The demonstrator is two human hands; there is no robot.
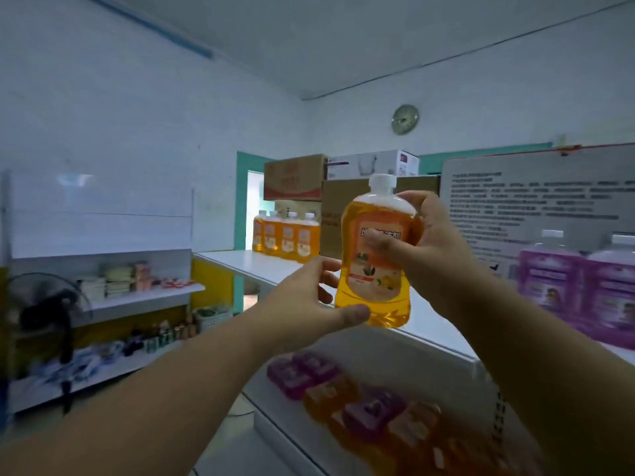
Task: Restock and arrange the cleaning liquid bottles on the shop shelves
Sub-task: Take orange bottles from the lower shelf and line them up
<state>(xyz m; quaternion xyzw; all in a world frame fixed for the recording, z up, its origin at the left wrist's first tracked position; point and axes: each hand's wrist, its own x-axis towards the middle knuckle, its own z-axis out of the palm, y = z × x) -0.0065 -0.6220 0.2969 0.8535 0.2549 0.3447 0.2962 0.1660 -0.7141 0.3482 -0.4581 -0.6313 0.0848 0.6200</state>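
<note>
An orange bottle of cleaning liquid (376,269) with a white cap is held upright in the air above the white top shelf (261,266). My left hand (309,304) grips its base, thumb across the bottom. My right hand (422,249) wraps its upper body from the right, thumb over the label. Several matching orange bottles (285,238) stand in a row at the shelf's far end. Purple bottles (584,286) stand on the same shelf at the right. The lower shelf holds mixed purple and orange bottles (354,400), blurred.
Cardboard boxes (295,178) are stacked behind the far orange bottles. A white notice board (536,204) stands at the back right. At the left are a wall shelf with small goods (127,280) and a black standing fan (44,310). A teal doorway (244,207) opens beyond.
</note>
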